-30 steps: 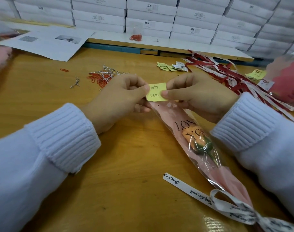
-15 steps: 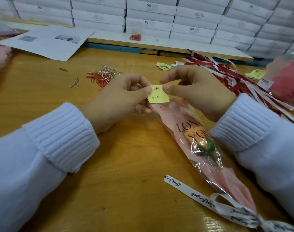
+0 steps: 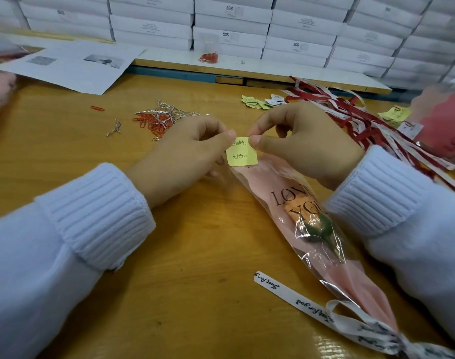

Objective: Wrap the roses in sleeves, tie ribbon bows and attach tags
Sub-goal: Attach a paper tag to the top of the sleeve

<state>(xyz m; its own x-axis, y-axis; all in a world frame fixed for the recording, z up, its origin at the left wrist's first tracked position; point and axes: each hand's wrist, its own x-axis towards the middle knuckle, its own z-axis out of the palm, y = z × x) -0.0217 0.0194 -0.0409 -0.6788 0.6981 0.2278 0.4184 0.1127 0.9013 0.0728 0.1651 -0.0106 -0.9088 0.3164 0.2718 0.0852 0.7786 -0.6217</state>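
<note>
Fingers [image 3: 227, 137] of the left hand [image 3: 185, 154] and right hand [image 3: 306, 143] pinch the yellow tag [image 3: 243, 156] at its top edge. The right pinch has climbed from the tag's side in the last second. The tag hangs at the sleeve's [image 3: 280, 182] twelve-o'clock mouth on the desk [image 3: 195, 255]. With the bow [image 3: 350, 314] tied at five o'clock, I'd say only fastening remains.

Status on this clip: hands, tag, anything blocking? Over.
Left hand and right hand pinch yellow tag at sleeve mouth. Ribbon bow tied at stem end. Nothing blocking; paper clips lie apart.
</note>
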